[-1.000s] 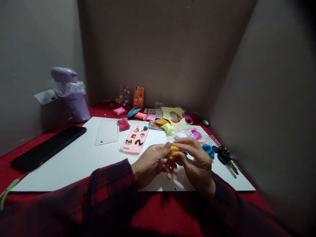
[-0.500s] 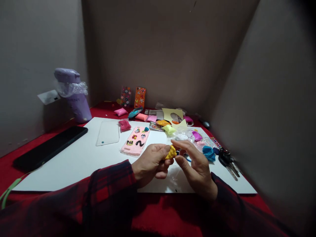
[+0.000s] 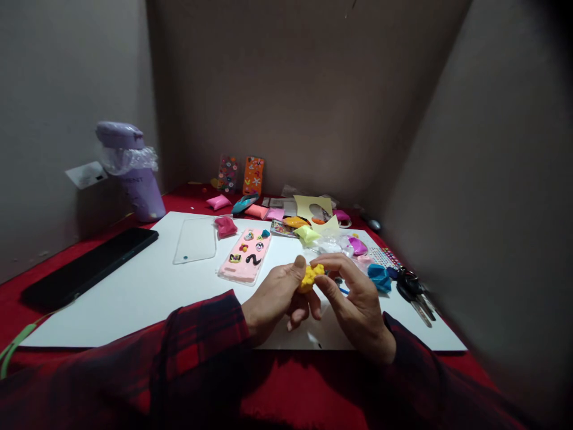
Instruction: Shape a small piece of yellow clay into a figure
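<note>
A lumpy piece of yellow modelling clay (image 3: pixel 311 277) is held above the white board (image 3: pixel 134 292). My left hand (image 3: pixel 280 295) is closed on its left side, thumb on top and fingers beneath. My right hand (image 3: pixel 353 301) pinches its right edge between thumb and forefinger. Just beyond my left hand lies a pink phone case (image 3: pixel 242 266) with small colourful decorations and a black squiggle. A clear phone case (image 3: pixel 196 240) rests farther left, with a red clay packet (image 3: pixel 225 226) at its upper right corner.
A black phone (image 3: pixel 92 266) and a purple bottle (image 3: pixel 141 194) are at the left. Several coloured clay packets, such as a pale yellow one (image 3: pixel 307 235) and a blue one (image 3: pixel 379 278), lie at centre and right. Keys (image 3: pixel 416 295) lie at the right edge. Two decorated cases, one orange (image 3: pixel 253 175), lean at the back.
My right thumb and forefinger have closed onto the clay, where they were slightly apart from it before. The clay has turned and shows more of its lumpy surface.
</note>
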